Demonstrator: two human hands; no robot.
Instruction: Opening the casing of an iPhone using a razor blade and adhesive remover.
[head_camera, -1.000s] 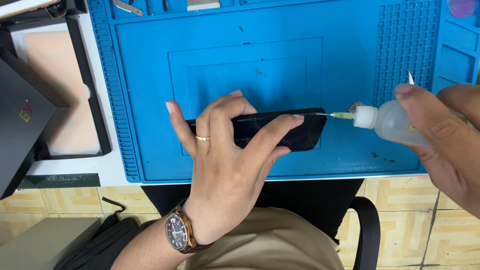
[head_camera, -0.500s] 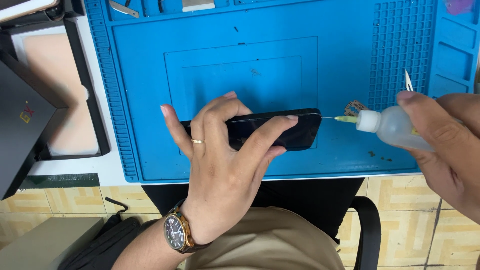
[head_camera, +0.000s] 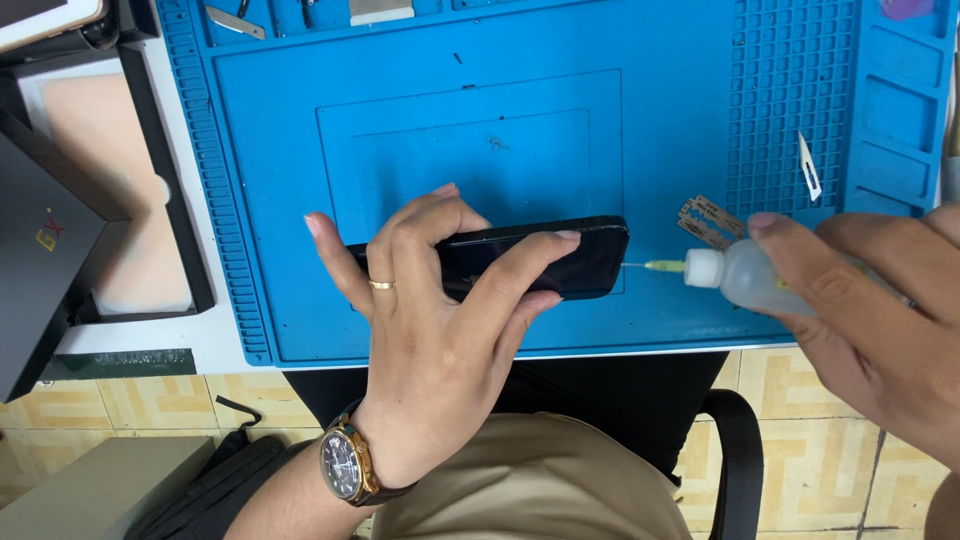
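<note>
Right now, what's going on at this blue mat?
A person's left hand holds a black slab-shaped phone on edge over the blue silicone work mat. The right hand holds a small clear squeeze bottle, its thin needle tip at the phone's right end. A razor blade lies just beside it.

You have one view only, from the camera on your head, looking almost straight down over the near edge of the blue work mat (head_camera: 300, 150). It sits close: your left hand (head_camera: 430, 330) and right hand (head_camera: 870, 320) fill the lower half (the mat's far corners are cut off). Your lap and the tiled floor (head_camera: 800, 430) show below.
</note>
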